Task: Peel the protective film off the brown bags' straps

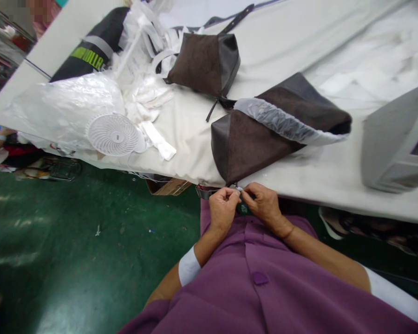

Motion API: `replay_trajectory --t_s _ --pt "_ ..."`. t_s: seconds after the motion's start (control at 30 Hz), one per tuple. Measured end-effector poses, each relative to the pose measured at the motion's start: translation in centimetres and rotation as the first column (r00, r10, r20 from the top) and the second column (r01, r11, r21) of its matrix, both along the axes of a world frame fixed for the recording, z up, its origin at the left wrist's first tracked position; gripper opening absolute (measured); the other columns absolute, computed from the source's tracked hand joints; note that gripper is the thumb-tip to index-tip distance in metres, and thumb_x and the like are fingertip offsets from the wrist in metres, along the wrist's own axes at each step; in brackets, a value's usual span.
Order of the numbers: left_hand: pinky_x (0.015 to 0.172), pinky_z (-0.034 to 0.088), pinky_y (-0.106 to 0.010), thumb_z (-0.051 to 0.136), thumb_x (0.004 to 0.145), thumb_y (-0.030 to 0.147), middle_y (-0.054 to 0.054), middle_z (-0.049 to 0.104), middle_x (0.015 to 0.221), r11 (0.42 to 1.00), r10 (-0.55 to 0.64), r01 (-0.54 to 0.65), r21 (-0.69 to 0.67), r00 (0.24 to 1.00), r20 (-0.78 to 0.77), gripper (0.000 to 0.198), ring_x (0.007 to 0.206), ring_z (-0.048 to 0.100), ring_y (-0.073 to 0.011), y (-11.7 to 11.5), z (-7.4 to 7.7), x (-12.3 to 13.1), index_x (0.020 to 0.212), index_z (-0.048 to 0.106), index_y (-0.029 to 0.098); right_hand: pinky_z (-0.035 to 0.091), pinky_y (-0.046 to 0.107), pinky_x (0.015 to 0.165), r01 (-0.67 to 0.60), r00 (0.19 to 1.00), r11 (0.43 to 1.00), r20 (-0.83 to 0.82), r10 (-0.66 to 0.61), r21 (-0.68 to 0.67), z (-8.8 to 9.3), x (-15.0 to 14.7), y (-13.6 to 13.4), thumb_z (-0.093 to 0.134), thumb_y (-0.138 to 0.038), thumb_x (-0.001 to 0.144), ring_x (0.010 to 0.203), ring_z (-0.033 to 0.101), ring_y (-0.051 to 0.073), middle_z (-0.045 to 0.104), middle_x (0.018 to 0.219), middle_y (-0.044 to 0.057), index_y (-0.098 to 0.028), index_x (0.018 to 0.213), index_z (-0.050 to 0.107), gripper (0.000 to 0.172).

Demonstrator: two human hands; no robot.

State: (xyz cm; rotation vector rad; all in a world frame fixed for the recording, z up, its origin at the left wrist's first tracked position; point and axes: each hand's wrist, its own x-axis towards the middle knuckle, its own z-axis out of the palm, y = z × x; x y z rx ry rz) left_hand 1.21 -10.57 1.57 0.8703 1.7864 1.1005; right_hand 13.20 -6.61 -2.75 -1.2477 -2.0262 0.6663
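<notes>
My left grip (223, 208) and right grip (263, 204) pinch a metal fitting (238, 188) on the brown suede bag (244, 148); foam sheet (282, 123) remains inside.

Small metal piece (238, 188) pinched between both hands' fingertips (244, 194), mostly hidden and too small to tell; grey boxy object (393, 139) cut off by the right edge; blurred figure (38, 16) in the top-left corner.

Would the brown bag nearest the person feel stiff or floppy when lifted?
The brown suede bag probably flops: its panels slump into a folded wedge. It likely weighs little for its size; the plastic film on it may slip.
</notes>
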Motion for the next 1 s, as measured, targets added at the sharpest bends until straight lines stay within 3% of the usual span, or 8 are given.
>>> replay_trajectory --t_s 0.13,0.3,0.47,0.57,0.67,0.73,0.87,1.0 --pt "0.055 0.039 -0.019 0.059 0.079 0.030 0.000 0.062 0.063 0.999 -0.041 0.041 -0.027 0.999 -0.015 0.020 0.053 0.048 -0.0076 0.3 -0.2 0.3 0.072 0.066 0.013 0.032 0.026 0.056 -0.057 0.995 0.991 0.083 0.047 0.124 -0.8 0.4 -0.2 0.046 -0.025 0.090 0.057 0.049 0.014 0.052 0.060 0.001 -0.018 0.063 0.053 0.029" --pt "0.052 0.040 -0.020 0.050 0.084 0.029 -0.001 0.065 0.067 0.994 -0.089 0.086 -0.071 0.995 -0.036 0.025 0.049 0.048 -0.0082 0.3 -0.7 0.7 0.093 0.068 0.014 0.035 0.025 0.060 -0.029 0.999 0.997 0.020 0.028 0.074 -1.8 0.7 -0.2 0.048 -0.025 0.090 0.061 0.052 0.015 0.056 0.065 0.002 -0.017 0.069 0.057 0.024" --pt "0.073 0.048 -0.024 0.046 0.079 0.013 -0.004 0.071 0.084 0.975 -0.221 0.212 -0.063 0.945 -0.240 0.031 0.073 0.063 -0.0137 0.4 -0.9 0.7 0.101 0.068 0.016 0.037 0.025 0.061 -0.006 1.000 0.999 0.010 0.005 0.053 -2.4 1.0 -0.3 0.047 -0.026 0.091 0.063 0.054 0.016 0.058 0.067 0.003 -0.017 0.072 0.058 0.023" --pt "0.080 0.048 -0.027 0.043 0.082 0.013 -0.005 0.071 0.095 0.918 -0.391 0.378 -0.117 0.822 -0.414 0.035 0.082 0.064 -0.0164 1.0 -0.9 0.4 0.110 0.063 0.020 0.037 0.026 0.062 -0.046 0.996 0.996 0.080 0.040 0.075 -2.7 1.2 -0.4 0.046 -0.026 0.092 0.065 0.055 0.016 0.058 0.068 0.004 -0.017 0.075 0.059 0.023" --pt "0.077 0.048 -0.031 0.044 0.082 0.017 -0.006 0.070 0.083 0.819 -0.570 0.476 -0.320 0.610 -0.551 0.033 0.076 0.065 -0.0211 1.6 -0.9 0.2 0.110 0.062 0.021 0.037 0.027 0.060 -0.097 0.982 0.993 0.172 0.084 0.065 -2.8 1.4 -0.5 0.044 -0.024 0.091 0.064 0.055 0.017 0.058 0.068 0.005 -0.016 0.077 0.060 0.023" --pt "0.075 0.047 -0.031 0.045 0.082 0.019 -0.006 0.069 0.076 0.790 -0.609 0.494 -0.363 0.565 -0.557 0.034 0.073 0.065 -0.0215 1.6 -0.8 0.2 0.113 0.059 0.021 0.038 0.027 0.060 -0.083 0.983 0.997 0.163 0.082 0.001 -2.5 1.5 -0.4 0.045 -0.023 0.089 0.065 0.056 0.017 0.060 0.070 0.005 -0.015 0.080 0.061 0.020" --pt "0.068 0.046 -0.024 0.043 0.084 0.018 -0.002 0.068 0.076 0.915 -0.401 0.384 -0.122 0.841 -0.362 0.038 0.066 0.061 -0.0139 -0.1 -1.1 0.0 0.120 0.051 0.021 0.039 0.024 0.057 0.007 0.999 0.956 0.040 0.005 -0.295 -1.0 1.5 0.2 0.053 -0.022 0.081 0.057 0.057 0.015 0.062 0.066 0.001 -0.015 0.100 0.062 0.023" --pt "0.047 0.038 -0.019 0.045 0.077 0.017 0.001 0.064 0.063 0.964 -0.205 0.207 -0.170 0.978 0.031 0.018 0.045 0.047 -0.0081 -2.4 -2.4 -0.4 0.090 0.058 0.016 0.039 0.022 0.049 -0.083 0.995 0.767 -0.090 0.034 -0.637 -0.2 1.1 0.6 0.055 -0.024 0.076 0.048 0.056 0.013 0.059 0.052 -0.003 -0.018 0.099 0.065 0.026"
